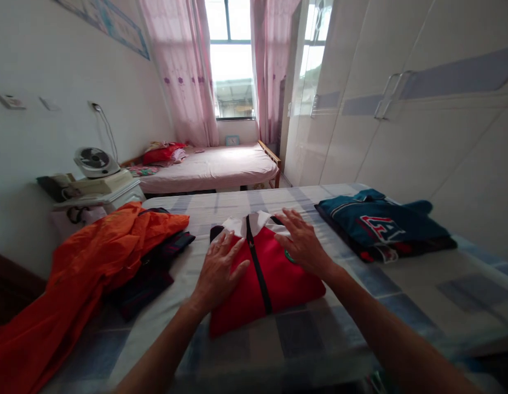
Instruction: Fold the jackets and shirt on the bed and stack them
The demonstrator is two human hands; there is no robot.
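Spreading left grip [218,272] and right grip [302,242] palms down over a folded red jacket [277,276], both released; cannot tell how firmly pressed. Lying directly beneath both grips, on the bed [213,203], with white collar [260,220] and black zip [260,279] showing between them. To the left of the left grip, orange clothing [106,246] heaped over dark clothing [143,287]; well right of the right grip, a folded blue top [350,213].

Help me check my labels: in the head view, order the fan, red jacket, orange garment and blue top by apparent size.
Orange garment, cut off at the edge
Red jacket, partly covered
Blue top
Fan
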